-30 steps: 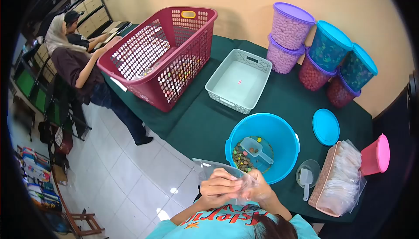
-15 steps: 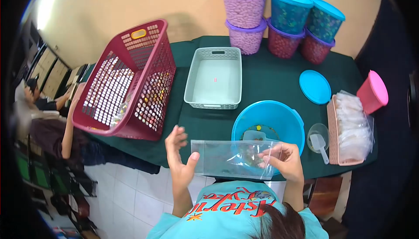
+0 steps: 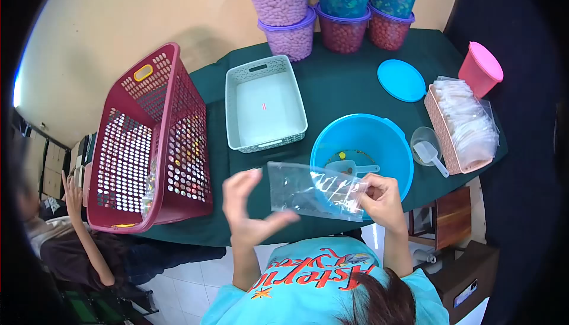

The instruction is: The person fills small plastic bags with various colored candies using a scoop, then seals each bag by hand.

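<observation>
A clear plastic bag [image 3: 296, 191] hangs in front of me, pinched at its right end by my right hand [image 3: 383, 201]. My left hand [image 3: 249, 209] is beside the bag's other end, thumb and fingers spread wide, not gripping it. Behind the bag stands a blue basin [image 3: 388, 141]. Inside it lie a translucent scoop [image 3: 347, 166] and small coloured pieces at the bottom, partly hidden by the bag.
A maroon laundry basket [image 3: 192, 177] with wrapped items stands left, near another person's hand [image 3: 73, 191]. Around the table are a pale tray [image 3: 267, 126], stacked tubs [image 3: 341, 31], a blue lid [image 3: 401, 80], a scoop in a cup [image 3: 428, 152], a basket of bags [image 3: 453, 147] and a pink container [image 3: 480, 70].
The bag's left end has tilted up, and my left hand's thumb and fingers have spread wider. My view has shifted and rotated. The other person's hand at the left now points upward.
</observation>
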Demonstrator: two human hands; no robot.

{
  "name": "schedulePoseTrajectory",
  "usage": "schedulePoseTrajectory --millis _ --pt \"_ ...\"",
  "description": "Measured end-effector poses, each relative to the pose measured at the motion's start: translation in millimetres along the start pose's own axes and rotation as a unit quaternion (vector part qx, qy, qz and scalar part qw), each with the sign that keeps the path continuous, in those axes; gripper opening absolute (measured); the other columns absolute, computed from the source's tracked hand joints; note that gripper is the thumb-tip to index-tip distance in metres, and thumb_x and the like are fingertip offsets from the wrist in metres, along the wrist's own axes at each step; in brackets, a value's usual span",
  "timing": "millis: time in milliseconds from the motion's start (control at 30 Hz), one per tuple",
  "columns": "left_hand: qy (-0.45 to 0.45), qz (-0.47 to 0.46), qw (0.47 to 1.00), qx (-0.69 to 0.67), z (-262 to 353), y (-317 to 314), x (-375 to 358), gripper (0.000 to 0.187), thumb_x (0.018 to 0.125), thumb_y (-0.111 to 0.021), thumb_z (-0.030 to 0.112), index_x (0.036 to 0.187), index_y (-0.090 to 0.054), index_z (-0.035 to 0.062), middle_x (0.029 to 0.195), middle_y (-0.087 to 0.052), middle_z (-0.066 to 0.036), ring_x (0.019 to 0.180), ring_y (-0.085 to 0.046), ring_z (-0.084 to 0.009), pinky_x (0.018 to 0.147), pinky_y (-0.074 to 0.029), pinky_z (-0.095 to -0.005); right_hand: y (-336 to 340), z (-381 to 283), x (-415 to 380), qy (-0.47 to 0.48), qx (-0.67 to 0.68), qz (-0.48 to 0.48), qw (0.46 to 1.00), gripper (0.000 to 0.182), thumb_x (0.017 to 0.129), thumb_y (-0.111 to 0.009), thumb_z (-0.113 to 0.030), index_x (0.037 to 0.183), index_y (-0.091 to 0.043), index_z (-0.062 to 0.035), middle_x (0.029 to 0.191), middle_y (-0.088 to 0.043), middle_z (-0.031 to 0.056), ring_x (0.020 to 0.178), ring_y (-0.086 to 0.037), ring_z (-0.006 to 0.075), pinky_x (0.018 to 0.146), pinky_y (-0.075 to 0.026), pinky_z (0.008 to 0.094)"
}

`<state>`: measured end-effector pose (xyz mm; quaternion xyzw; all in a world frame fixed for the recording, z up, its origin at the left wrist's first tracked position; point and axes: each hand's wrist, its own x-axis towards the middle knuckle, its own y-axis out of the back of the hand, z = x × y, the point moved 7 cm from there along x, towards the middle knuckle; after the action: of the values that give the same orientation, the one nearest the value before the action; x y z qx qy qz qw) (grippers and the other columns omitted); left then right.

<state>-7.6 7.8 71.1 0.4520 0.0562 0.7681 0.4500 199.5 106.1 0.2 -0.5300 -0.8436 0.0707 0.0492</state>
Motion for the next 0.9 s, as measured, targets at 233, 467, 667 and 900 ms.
schedulePoseTrajectory --millis 233,467,667,900 --pt "-0.09 -0.226 0.969 -0.05 31.2 -82.3 -10.2 0.078 0.048 -0.078 0.026 0.116 -0.047 0.0045 0.109 -0.051 -0.011 0.096 -0.05 -0.0242 0.09 -0.034 -0.042 -23.1 -3.5 -4.8 -0.041 0.015 -0.097 0.994 0.007 0.074 -0.051 0.008 0.075 -0.057 0.0061 0.071 -0.057 0.0047 0.061 -0.06 0.0122 0.051 -0.05 0.0225" --pt "0.048 -0.102 0.987 -0.115 15.3 -73.7 -26.9 0.067 0.043 -0.083 0.021 0.102 -0.057 0.001 0.086 -0.059 -0.01 0.079 -0.056 -0.0224 0.068 -0.047 -0.0317 16.3 -39.4 3.7 -0.002 -0.131 -0.156 0.979 0.017 0.076 -0.059 -0.005 0.092 -0.057 0.002 0.078 -0.06 0.0099 0.066 -0.059 0.0111 0.057 -0.047 0.0221" --pt "0.128 -0.045 0.983 -0.123 -6.7 -62.4 -44.2 0.079 0.041 -0.084 0.031 0.106 -0.054 -0.0023 0.09 -0.056 -0.013 0.082 -0.056 -0.021 0.071 -0.048 -0.0303 68.7 -65.0 41.1 0.089 -0.346 -0.104 0.928 0.02 0.075 -0.058 -0.008 0.092 -0.056 0.0012 0.083 -0.059 0.0125 0.069 -0.06 0.0178 0.061 -0.047 0.0277" --pt "0.13 -0.02 0.984 -0.118 19.9 -66.2 -53.7 0.077 0.048 -0.079 0.028 0.112 -0.049 -0.0028 0.095 -0.054 -0.015 0.086 -0.054 -0.0226 0.072 -0.047 -0.0315 8.5 49.6 105.4 -0.054 -0.748 -0.47 0.466 0.024 0.069 -0.062 -0.019 0.085 -0.062 -0.0014 0.089 -0.06 0.0146 0.083 -0.059 0.0253 0.064 -0.048 0.0357"
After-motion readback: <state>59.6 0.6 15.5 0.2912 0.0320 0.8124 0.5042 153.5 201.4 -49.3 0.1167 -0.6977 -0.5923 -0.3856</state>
